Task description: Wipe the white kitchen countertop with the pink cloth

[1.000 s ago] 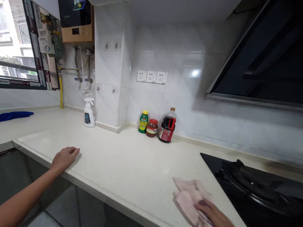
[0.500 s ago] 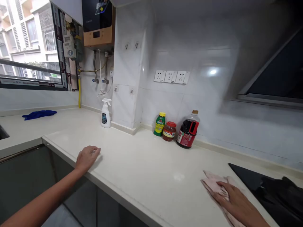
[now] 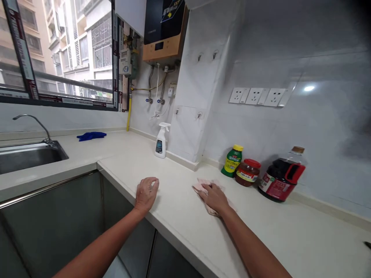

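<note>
My right hand (image 3: pixel 214 197) presses a crumpled pale pink cloth (image 3: pixel 210 208) onto the white countertop (image 3: pixel 179 216), with the fingers over it. To its left, near the counter's front edge, is my left hand (image 3: pixel 147 195), loosely curled with a gap between thumb and fingers; nothing shows in it. Beyond the cloth, by the wall, stand a green bottle with a yellow cap (image 3: pixel 232 161), a red-lidded jar (image 3: pixel 248 172) and a large dark bottle with a red handle (image 3: pixel 281 175). A white spray bottle (image 3: pixel 160 143) stands upright beside the wall column.
Blue gloves or a cloth (image 3: pixel 91 136) lie on the far left counter. A steel sink (image 3: pixel 34 154) with a thin faucet (image 3: pixel 37 119) is set in there. Wall sockets (image 3: pixel 256 96) and a water heater (image 3: pixel 162 50) hang above. A dark edge (image 3: pixel 367 244) shows at far right.
My right hand has slid the cloth leftward along the counter, away from the black hob and toward my left hand. The view has turned left, bringing the sink into sight.
</note>
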### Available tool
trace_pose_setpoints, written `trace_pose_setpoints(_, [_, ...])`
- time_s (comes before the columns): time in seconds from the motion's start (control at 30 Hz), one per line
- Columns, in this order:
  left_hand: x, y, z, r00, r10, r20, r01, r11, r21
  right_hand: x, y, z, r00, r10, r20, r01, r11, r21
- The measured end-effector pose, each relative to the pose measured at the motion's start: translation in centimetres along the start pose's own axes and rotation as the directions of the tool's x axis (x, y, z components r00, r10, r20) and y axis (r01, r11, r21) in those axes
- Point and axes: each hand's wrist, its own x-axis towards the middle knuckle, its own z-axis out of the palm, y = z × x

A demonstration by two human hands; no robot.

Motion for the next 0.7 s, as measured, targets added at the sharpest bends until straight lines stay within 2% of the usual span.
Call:
trace_pose_setpoints(0.07, [0.0,0.0,0.1,1.000,-0.014,0.006,0.014,1.000,0.016,1.0,-4.1,0.5,0.994,-0.107,0.014,0.107,0.994,0.037])
trace_pose_setpoints(0.17, [0.0,0.2,0.0,0.999,-0.040,0.020,0.040,0.999,0.032,0.6,-9.2,0.7,0.966,-0.256,0.027,0.253,0.964,0.082])
trace_pose_setpoints(0.3, [0.2,0.7,-0.4,0.994,-0.083,0.066,0.080,0.995,0.053,-2.3,-14.1,-0.1,0.916,-0.401,0.016,0.396,0.910,0.124])
trace_pose_setpoints(0.4, [0.4,0.9,-0.8,0.985,-0.128,0.116,0.118,0.989,0.087,-5.3,-16.5,-1.1,0.863,-0.505,-0.006,0.501,0.853,0.145])
trace_pose_setpoints(0.47, [0.5,1.1,-1.0,0.977,-0.154,0.150,0.138,0.984,0.115,-7.4,-17.3,-1.7,0.840,-0.542,-0.031,0.540,0.828,0.150])
trace_pose_setpoints(0.57, [0.5,1.3,-1.4,0.964,-0.183,0.192,0.152,0.975,0.162,-10.0,-16.8,-2.4,0.833,-0.550,-0.059,0.552,0.821,0.148])
trace_pose_setpoints(0.7, [0.3,1.9,-1.5,0.953,-0.187,0.237,0.131,0.963,0.235,-10.9,-13.6,-2.8,0.875,-0.482,-0.053,0.484,0.867,0.118])
